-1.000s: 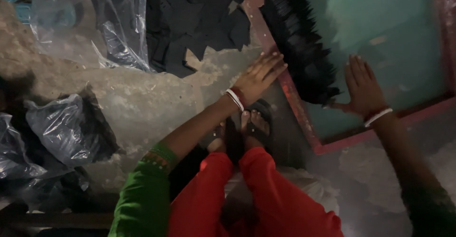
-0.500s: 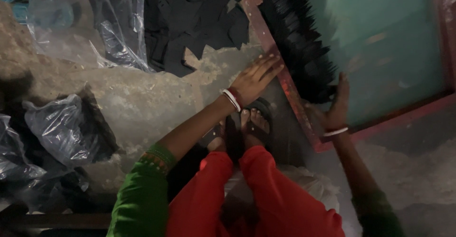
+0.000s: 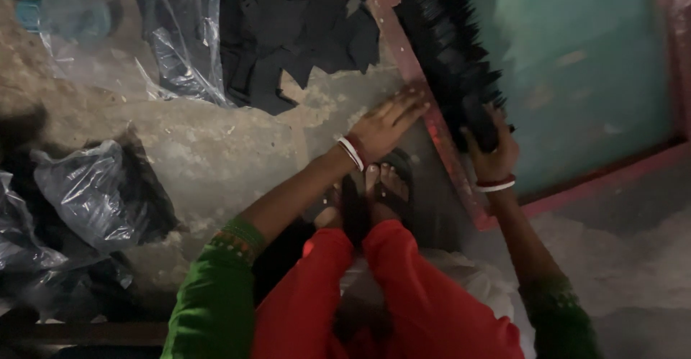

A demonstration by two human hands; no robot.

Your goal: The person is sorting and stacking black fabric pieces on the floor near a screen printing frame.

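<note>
Row of thin black pieces [image 3: 446, 50] standing on edge along the left side of the green board [image 3: 576, 64], overlapping like scales, running from the top of the view down toward the lower left corner. Right hand [image 3: 493, 150] at the near end of that row, grip closed around a small bunch of the black pieces, thumb side up, white and red bangles on the wrist. Left hand [image 3: 385, 123] just beside, laid flat with fingers stretched, grip wide and holding nothing, fingertips touching the red frame [image 3: 439, 143] that edges the board. Bare feet in dark sandals [image 3: 381, 190] directly below the left hand, on the concrete floor [image 3: 216, 150]; red trousers [image 3: 403, 301] and green sleeves nearer the camera. Farther up the floor, a loose heap of black cut scraps [image 3: 288, 35], partly on clear plastic sheeting [image 3: 180, 42]. Well apart at the left edge, crumpled plastic bags [image 3: 86, 193] with dark contents, too dim to tell more.
</note>
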